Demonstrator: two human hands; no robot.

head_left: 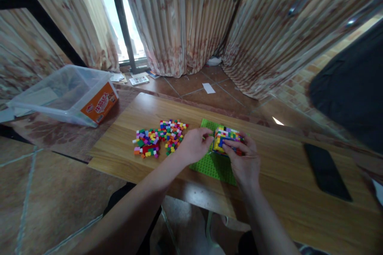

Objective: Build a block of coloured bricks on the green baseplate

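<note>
A block built of many-coloured toy bricks rests on the green studded baseplate. My right hand grips this block from the right, its thumb and fingers spread over the top and far side. At the block's left edge is my left hand, with thumb and fingertips curled close together. Anything between those fingertips is too small or hidden to make out. Left of my left hand lies a loose pile of small coloured bricks, several of them joined into short pieces.
The wooden table carries a black flat tablet-like object at the right. A clear plastic bin with an orange label stands beyond the table's left end. Papers lie on the floor near the curtains.
</note>
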